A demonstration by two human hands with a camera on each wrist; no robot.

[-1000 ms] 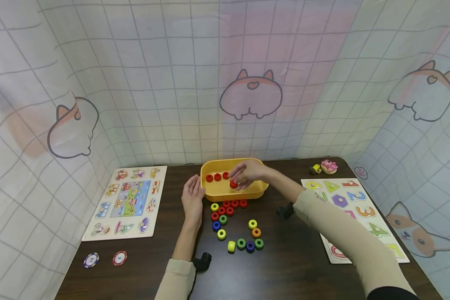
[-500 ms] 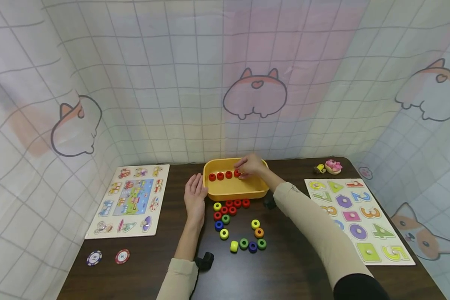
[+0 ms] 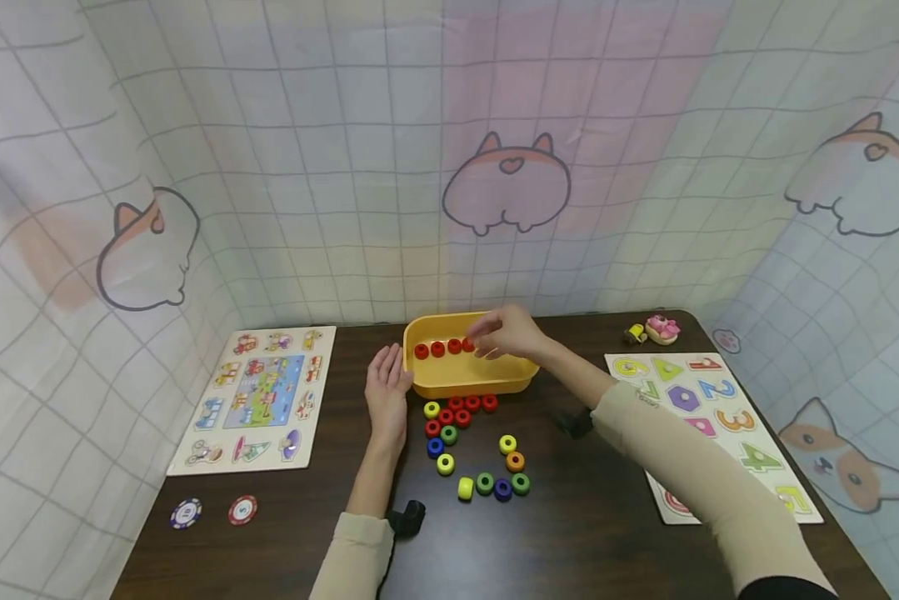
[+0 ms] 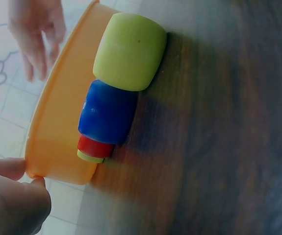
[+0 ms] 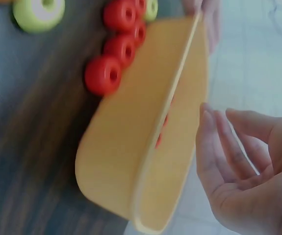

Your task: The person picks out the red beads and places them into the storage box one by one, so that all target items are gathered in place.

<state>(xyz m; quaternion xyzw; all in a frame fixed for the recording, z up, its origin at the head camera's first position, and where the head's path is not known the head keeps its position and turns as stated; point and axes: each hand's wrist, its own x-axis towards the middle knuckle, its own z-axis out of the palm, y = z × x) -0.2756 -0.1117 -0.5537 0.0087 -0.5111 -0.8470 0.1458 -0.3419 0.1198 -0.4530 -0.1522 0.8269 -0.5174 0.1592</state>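
Observation:
A row of several red beads (image 3: 437, 349) lies in the yellow tray (image 3: 467, 387), towards its far side. My right hand (image 3: 511, 332) is raised over the right part of the tray, partly covering the row's right end. In the right wrist view its fingers (image 5: 207, 147) are loosely bent, the thumb apart from them, with nothing held. At the tray's left end my left hand (image 3: 387, 396) rests with fairly straight fingers, and its fingertips touch the rim in the left wrist view. More red beads (image 3: 472, 403) stand on the table just in front of the tray.
Yellow, blue, green and orange beads (image 3: 515, 462) are scattered nearer to me. A picture puzzle board (image 3: 314, 433) lies left, with two poker chips (image 3: 242, 509) below. A number puzzle board (image 3: 775, 500) lies right, and small toys (image 3: 661, 329) stand at the back right.
The red bead that lay apart in the tray is now at the row's right end. My right hand put it there, then let go and lifted. The left hand stayed by the tray.

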